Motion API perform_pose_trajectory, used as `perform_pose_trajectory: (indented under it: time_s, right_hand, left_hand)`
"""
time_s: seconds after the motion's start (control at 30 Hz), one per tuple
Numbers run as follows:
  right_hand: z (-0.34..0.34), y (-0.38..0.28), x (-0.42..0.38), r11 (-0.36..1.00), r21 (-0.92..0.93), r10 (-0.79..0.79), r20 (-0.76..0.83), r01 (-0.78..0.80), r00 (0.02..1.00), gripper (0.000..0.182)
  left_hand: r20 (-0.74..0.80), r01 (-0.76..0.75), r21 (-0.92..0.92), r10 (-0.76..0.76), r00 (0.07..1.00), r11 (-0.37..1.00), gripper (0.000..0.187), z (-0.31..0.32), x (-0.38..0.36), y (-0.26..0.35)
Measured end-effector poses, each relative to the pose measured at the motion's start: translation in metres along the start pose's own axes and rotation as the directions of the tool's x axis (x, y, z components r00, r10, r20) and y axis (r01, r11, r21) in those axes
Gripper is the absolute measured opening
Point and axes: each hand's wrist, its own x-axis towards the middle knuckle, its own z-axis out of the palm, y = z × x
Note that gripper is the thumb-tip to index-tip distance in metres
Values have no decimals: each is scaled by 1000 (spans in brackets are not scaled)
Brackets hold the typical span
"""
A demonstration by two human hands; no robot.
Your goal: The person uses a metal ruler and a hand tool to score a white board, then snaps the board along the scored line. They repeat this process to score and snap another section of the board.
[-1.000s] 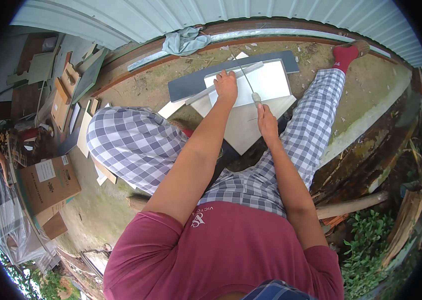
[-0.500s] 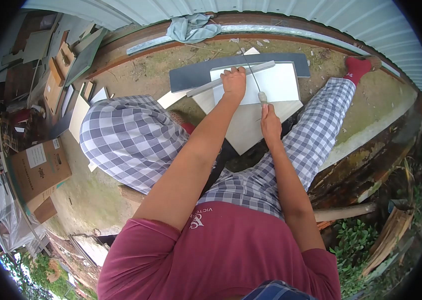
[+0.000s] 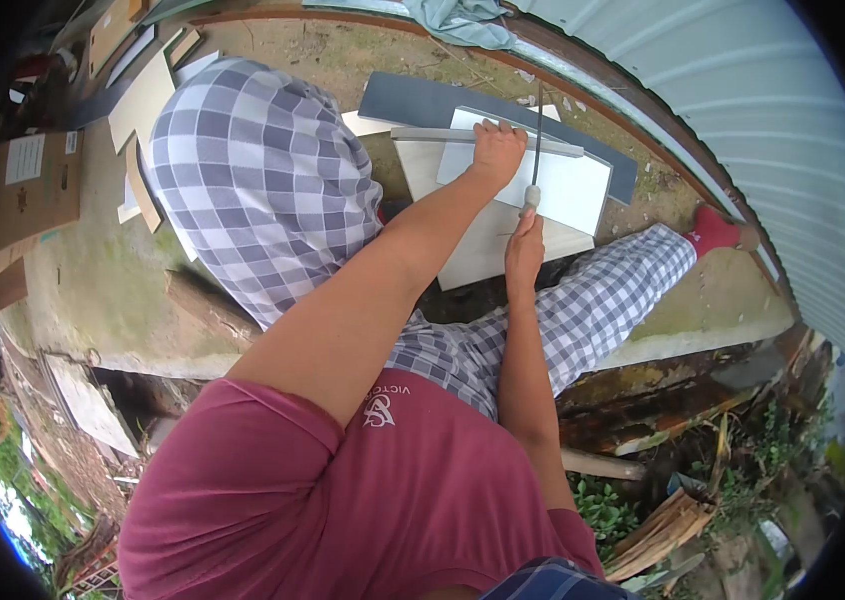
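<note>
My left hand [image 3: 500, 150] has its fingers curled over a long grey strip [image 3: 423, 134] and holds it down on a white board [image 3: 578, 185]. In my right hand [image 3: 525, 248] is a long, thin-bladed tool [image 3: 533, 196] with a pale handle, gripped near the handle's lower end. Its dark, narrow blade points away from me and crosses the strip to the right of my left hand. Under the white board lie a dark grey board [image 3: 413, 98] and a pale board [image 3: 473, 255]. Whether the blade has teeth is too small to tell.
My checked trouser legs [image 3: 253, 170] flank the boards. A corrugated metal wall [image 3: 663, 60] rises beyond, with a blue-grey cloth [image 3: 463, 20] at its base. Board offcuts [image 3: 148, 100] and a cardboard box [image 3: 28, 190] stand to the left. Plants and broken wood [image 3: 663, 535] lie lower right.
The view has turned and shifted, so the boards appear rotated and the wall nearer on the right. Both hands keep their holds on the strip and the tool.
</note>
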Motion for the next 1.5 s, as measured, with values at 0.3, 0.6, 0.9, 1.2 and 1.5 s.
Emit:
perform_pose_trajectory:
  time_s: [0.3, 0.6, 0.9, 1.2, 1.5]
  right_hand:
    - [1, 4, -15, 999, -36, -4, 5, 4, 1000, 45]
    - [-1, -17, 24, 995, -103, -6, -4, 6, 1000, 49]
    - [-4, 3, -6, 998, -55, -19, 12, 19, 1000, 46]
    - [-2, 2, -6, 998, -64, 20, 14, -19, 1000, 45]
    - [-7, -8, 9, 995, -96, 45, 52, -40, 998, 46]
  left_hand:
    - [-33, 10, -29, -11, 999, 1000, 14, 1, 0, 1]
    - [43, -9, -79, 12, 999, 997, 14, -6, -1, -2]
    - [28, -15, -52, 17, 999, 999, 13, -1, 0, -1]
    - [-32, -32, -43, 31, 999, 999, 14, -4, -10, -1]
    - [23, -25, -123, 28, 999, 992, 16, -4, -15, -1]
